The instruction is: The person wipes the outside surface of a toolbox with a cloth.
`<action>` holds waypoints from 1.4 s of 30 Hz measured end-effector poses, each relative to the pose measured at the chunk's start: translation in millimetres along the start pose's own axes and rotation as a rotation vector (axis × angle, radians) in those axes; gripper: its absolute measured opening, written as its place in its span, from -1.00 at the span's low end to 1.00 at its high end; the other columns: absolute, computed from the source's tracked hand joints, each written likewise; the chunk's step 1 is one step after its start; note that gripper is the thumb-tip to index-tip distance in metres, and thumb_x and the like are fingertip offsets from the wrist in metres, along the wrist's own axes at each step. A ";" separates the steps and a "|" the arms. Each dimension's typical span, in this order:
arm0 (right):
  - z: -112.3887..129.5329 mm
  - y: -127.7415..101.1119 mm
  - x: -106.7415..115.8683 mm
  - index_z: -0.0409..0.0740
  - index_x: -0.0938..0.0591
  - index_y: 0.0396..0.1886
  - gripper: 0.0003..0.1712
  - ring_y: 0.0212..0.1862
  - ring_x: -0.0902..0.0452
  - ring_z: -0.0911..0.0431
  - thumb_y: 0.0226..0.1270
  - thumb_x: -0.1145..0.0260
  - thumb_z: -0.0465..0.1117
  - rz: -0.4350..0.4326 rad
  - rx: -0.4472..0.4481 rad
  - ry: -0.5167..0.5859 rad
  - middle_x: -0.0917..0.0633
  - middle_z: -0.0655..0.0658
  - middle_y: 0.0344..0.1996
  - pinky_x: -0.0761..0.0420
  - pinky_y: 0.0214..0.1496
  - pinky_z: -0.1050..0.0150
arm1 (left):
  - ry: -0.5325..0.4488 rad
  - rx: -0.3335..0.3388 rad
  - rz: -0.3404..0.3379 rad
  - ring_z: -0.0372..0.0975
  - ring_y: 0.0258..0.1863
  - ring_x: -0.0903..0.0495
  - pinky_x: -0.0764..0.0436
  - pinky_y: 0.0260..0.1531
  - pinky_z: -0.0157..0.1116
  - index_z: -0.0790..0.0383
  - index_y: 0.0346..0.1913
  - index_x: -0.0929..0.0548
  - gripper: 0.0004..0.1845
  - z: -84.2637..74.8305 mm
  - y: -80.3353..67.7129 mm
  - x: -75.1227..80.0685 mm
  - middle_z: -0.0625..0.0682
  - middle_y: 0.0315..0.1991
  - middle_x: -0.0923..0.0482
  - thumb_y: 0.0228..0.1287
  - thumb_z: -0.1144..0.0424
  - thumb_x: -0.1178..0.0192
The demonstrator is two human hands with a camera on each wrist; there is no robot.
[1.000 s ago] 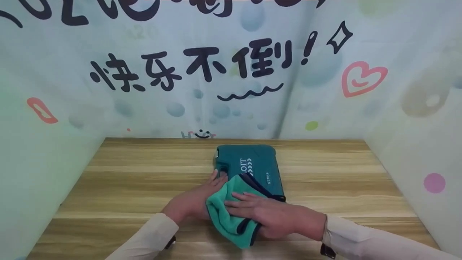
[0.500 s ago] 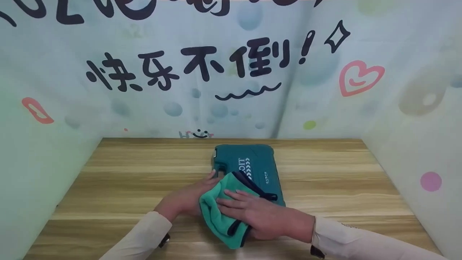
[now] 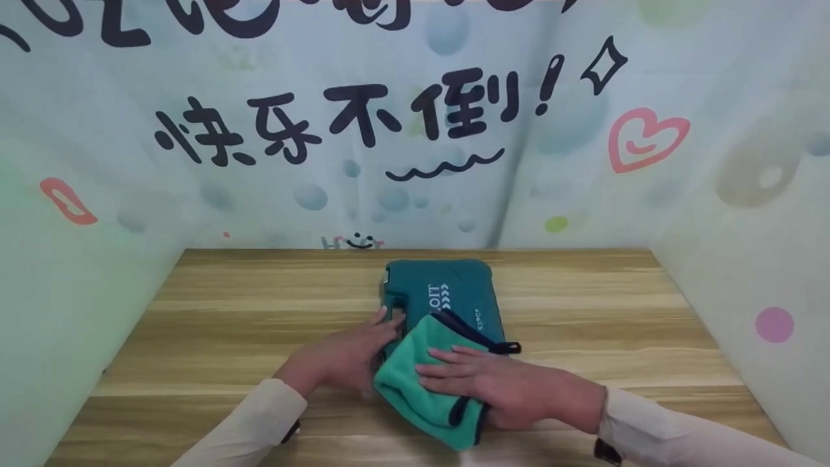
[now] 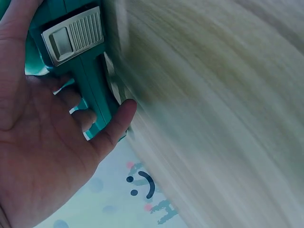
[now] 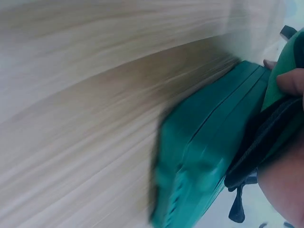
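Note:
A teal plastic case (image 3: 441,279) with white lettering lies flat on the wooden table. At its left side, my left hand (image 3: 350,360) holds it by the handle; in the left wrist view, fingers (image 4: 85,121) reach into the handle opening below a silver latch (image 4: 73,35). My right hand (image 3: 506,386) lies with straight fingers on a folded green cloth (image 3: 425,370) with dark edging, pressing it onto the near part of the case. The right thumb is hidden in the head view. A dark loop (image 5: 237,206) hangs from the cloth in the right wrist view.
The wooden table (image 3: 259,292) is bounded by a printed backdrop (image 3: 279,194) behind and pale patterned side walls (image 3: 733,259). Bare wood shows to the left and right of the case.
The cloth under my right hand slid left across the case, then back to the right. My left hand stays at the handle side, and the case keeps its place.

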State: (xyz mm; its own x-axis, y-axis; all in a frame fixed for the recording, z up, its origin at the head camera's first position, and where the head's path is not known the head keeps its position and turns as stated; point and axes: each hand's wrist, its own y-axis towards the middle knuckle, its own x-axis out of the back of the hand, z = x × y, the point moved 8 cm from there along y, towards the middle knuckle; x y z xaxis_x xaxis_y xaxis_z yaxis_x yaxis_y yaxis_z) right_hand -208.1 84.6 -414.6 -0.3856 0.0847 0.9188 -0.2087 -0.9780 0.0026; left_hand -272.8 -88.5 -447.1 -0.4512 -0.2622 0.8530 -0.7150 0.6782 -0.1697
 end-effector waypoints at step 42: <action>-180.6 10.6 79.4 -0.20 -0.25 0.58 -0.24 0.54 -0.03 -0.20 0.38 -0.05 -0.47 -0.236 -0.633 0.128 -0.25 -0.26 0.52 -0.06 0.49 -0.16 | -0.024 0.061 0.008 -0.08 0.59 0.32 -0.22 0.38 0.02 0.14 0.53 -0.32 0.19 3.1 -0.6 -1.0 -0.04 0.63 0.07 -0.11 -0.44 -0.46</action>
State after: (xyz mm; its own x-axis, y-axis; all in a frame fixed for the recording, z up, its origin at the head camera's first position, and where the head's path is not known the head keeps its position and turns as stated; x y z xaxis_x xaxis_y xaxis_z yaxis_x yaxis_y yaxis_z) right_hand -403.1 115.5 -412.9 -0.3602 0.3419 0.8680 -0.7702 -0.6339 -0.0699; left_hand -273.5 -90.8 -449.3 -0.4687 -0.2739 0.8398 -0.7425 0.6372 -0.2066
